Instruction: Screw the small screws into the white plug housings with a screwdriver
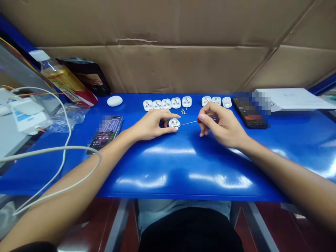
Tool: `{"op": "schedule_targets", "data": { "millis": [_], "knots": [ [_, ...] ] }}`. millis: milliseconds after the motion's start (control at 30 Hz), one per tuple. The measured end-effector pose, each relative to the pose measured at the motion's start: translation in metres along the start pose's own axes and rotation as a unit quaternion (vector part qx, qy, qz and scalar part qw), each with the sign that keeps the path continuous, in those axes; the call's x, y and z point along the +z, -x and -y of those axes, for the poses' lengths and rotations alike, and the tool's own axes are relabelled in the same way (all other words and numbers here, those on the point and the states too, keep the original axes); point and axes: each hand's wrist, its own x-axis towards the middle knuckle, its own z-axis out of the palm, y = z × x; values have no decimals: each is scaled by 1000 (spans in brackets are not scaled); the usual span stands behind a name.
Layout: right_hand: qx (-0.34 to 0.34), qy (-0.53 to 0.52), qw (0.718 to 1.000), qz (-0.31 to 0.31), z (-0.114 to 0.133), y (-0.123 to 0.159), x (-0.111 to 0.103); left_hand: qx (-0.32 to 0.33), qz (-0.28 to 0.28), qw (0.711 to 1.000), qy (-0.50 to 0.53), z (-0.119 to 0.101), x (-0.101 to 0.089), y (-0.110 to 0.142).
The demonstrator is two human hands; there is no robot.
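Between the thumb and fingers of my left hand [154,124] is a small white square plastic piece with rounded corners [174,123], metal parts showing on its face. My right hand [220,124] is closed around the dark red handle of a screwdriver [187,123]. The screwdriver's thin shaft points left, and its tip meets the lower part of the white piece. Just beyond lie several small loose screws [184,112]. Similar white pieces stand in a row behind, one group on the left [166,104] and another on the right [216,100].
A phone [106,133] lies by my left forearm, with a white oval case [114,101] behind it. At left are a tilted bottle [65,82] and a looping white cable [68,122]. A dark phone [249,112] and white box [294,98] lie right. Cardboard [168,70] lines the back.
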Motion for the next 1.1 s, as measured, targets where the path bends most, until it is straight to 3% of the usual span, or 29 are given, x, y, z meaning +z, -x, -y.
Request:
{"op": "schedule_targets", "data": {
  "millis": [233, 367, 533, 800, 1100],
  "knots": [
    [33, -26, 999, -13, -1, 1, 1, -5, 8, 1000, 6, 0, -1, 0],
    [-9, 27, 999, -20, 1, 3, 2, -4, 4, 1000, 3, 1, -1, 0],
    [-14, 74, 997, -10, 4, 4, 2, -9, -3, 1000, 3, 3, -1, 0],
    [-65, 87, 994, -14, 0, 5, 0, -18, 6, 1000, -1, 2, 0, 0],
    [-136, 164, 977, 0, 1, 8, 0, -15, 5, 1000, -7, 1, 1, 0]
  ]
}}
